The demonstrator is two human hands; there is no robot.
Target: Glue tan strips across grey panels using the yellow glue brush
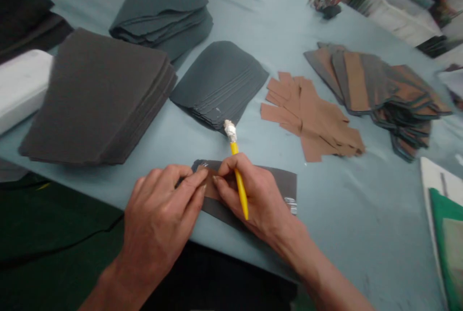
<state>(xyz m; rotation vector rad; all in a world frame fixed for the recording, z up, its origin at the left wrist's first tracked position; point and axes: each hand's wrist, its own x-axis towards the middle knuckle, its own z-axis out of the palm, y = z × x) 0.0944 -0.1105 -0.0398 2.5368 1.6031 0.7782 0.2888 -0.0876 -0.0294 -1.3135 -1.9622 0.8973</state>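
Observation:
My right hand (253, 197) is closed around a yellow pen-like tool (239, 183) whose white wrapped end (230, 130) points away from me. Its fingertips press a small brown strip (209, 186) onto a dark grey fabric piece (278, 183) lying at the near edge of the table. My left hand (161, 217) pinches the same strip from the left, fingers together, thumb and forefinger on its edge. Both hands meet over the left end of the grey piece.
On the light blue table (282, 26) lie a thick dark grey stack (97, 99), two teal-grey fabric stacks (162, 7) (220, 84), loose brown strips (311, 118), and finished grey-and-brown pieces (383, 94). A white box (20, 84) sits at left, green and white sheets (443, 209) at right.

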